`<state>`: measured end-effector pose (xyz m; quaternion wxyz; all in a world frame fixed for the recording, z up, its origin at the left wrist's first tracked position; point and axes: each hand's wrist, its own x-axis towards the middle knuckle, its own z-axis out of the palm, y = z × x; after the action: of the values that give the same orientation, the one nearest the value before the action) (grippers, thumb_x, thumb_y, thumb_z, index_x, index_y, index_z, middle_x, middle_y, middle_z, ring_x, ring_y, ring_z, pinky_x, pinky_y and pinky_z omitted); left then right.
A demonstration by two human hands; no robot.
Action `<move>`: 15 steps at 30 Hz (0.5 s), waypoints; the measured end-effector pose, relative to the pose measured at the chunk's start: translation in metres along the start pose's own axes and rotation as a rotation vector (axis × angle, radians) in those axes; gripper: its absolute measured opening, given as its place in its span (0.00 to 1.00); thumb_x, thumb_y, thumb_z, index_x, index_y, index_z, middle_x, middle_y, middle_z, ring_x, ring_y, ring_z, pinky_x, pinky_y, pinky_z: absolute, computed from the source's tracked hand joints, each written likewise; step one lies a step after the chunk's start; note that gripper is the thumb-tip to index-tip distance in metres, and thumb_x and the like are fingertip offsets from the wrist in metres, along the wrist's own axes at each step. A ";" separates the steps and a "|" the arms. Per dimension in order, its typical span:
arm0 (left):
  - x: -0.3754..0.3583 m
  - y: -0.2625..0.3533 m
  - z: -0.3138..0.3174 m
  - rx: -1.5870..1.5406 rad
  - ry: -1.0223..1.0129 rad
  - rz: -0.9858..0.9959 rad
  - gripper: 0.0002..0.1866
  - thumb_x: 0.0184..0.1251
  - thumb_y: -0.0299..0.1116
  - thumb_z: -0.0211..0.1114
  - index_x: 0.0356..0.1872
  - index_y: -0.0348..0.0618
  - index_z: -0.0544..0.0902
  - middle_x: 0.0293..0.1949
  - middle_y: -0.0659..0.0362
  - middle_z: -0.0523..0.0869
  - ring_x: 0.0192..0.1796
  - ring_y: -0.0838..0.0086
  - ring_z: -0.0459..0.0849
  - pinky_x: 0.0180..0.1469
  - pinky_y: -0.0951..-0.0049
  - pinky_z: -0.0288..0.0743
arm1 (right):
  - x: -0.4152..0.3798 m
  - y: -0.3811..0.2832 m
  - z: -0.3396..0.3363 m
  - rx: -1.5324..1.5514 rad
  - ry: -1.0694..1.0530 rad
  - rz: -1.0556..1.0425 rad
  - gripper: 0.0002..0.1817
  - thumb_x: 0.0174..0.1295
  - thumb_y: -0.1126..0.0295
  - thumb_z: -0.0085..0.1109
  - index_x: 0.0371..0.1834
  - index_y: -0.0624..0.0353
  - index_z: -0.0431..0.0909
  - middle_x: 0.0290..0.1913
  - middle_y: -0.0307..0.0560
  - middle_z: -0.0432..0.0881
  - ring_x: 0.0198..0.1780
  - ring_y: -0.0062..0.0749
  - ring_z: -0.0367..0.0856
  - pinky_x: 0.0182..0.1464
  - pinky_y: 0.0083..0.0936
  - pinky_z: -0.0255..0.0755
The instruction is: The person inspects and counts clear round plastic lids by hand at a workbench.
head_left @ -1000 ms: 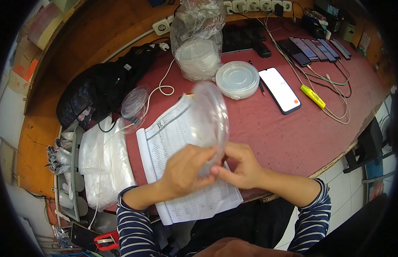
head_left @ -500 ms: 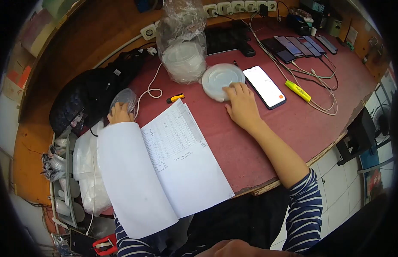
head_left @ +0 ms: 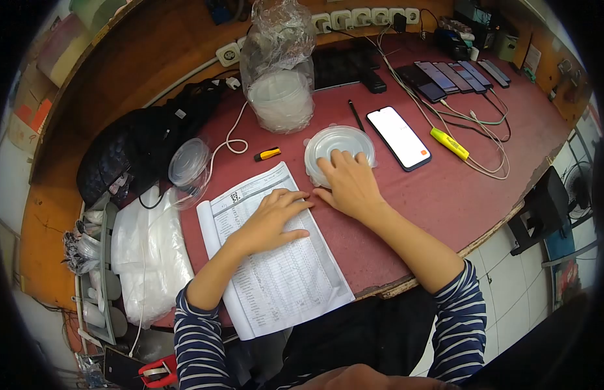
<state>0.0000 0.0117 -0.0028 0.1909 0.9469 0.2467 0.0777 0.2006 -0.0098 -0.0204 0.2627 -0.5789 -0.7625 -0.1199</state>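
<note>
Now your right hand (head_left: 353,185) bends over the small stack of round clear plastic lids (head_left: 341,138) on the table (head_left: 438,214), its grip spread, fingertips on top, thumb off the rim. Half a second ago your left hand (head_left: 268,224) was at the single lid (head_left: 189,161); it has since come to the printed sheets (head_left: 295,286), fingers splayed, and the turned page is back down, leaving only your right hand at the lids. Just beyond lies a lit smartphone (head_left: 398,138).

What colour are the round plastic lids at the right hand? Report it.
Translucent whitish: the lids show best in the head view.
</note>
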 end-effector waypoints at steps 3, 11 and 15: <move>0.004 -0.013 -0.005 -0.064 -0.032 0.013 0.25 0.53 0.35 0.63 0.55 0.44 0.72 0.55 0.54 0.73 0.57 0.61 0.66 0.60 0.63 0.58 | 0.002 -0.003 0.012 0.032 0.023 -0.047 0.18 0.47 0.59 0.62 0.37 0.55 0.71 0.32 0.45 0.72 0.38 0.37 0.73 0.39 0.32 0.63; 0.051 -0.036 -0.012 -0.662 0.017 -0.406 0.22 0.66 0.40 0.51 0.53 0.31 0.71 0.43 0.56 0.81 0.40 0.75 0.78 0.45 0.76 0.71 | -0.002 -0.002 0.019 0.018 -0.076 0.062 0.12 0.50 0.64 0.59 0.33 0.57 0.71 0.33 0.44 0.74 0.38 0.34 0.74 0.36 0.31 0.69; 0.073 -0.021 0.000 -0.959 0.080 -0.618 0.22 0.68 0.42 0.49 0.53 0.35 0.69 0.42 0.56 0.80 0.36 0.77 0.77 0.38 0.75 0.74 | -0.006 0.002 0.012 0.176 0.025 0.102 0.10 0.49 0.67 0.61 0.31 0.59 0.71 0.32 0.44 0.75 0.37 0.35 0.74 0.37 0.30 0.68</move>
<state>0.0539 0.0650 -0.0072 0.6037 0.6343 0.4565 0.1574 0.2005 -0.0082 -0.0336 0.3278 -0.5903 -0.7362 -0.0460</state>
